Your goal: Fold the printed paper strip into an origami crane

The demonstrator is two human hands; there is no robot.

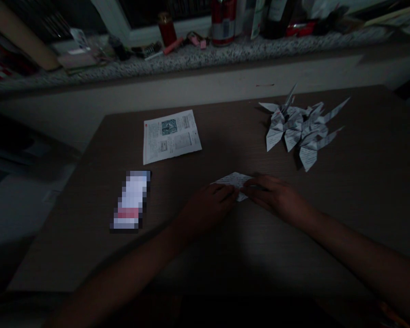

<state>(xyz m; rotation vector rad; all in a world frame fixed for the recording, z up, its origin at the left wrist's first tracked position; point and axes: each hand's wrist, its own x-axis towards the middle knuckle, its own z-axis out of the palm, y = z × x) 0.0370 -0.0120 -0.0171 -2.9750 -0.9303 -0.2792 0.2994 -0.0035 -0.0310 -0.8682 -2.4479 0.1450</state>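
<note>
In dim light both hands meet over a small folded piece of printed paper lying on the brown table. My left hand pinches the paper's near left edge. From the right, my right hand presses down on the same paper, fingers close together. Only the paper's far corner shows past the fingers.
A pile of several folded paper cranes lies at the back right. A flat printed sheet lies at the back left, and a blurred-out rectangular object sits at the left. Behind the table runs a stone ledge crowded with cans and clutter.
</note>
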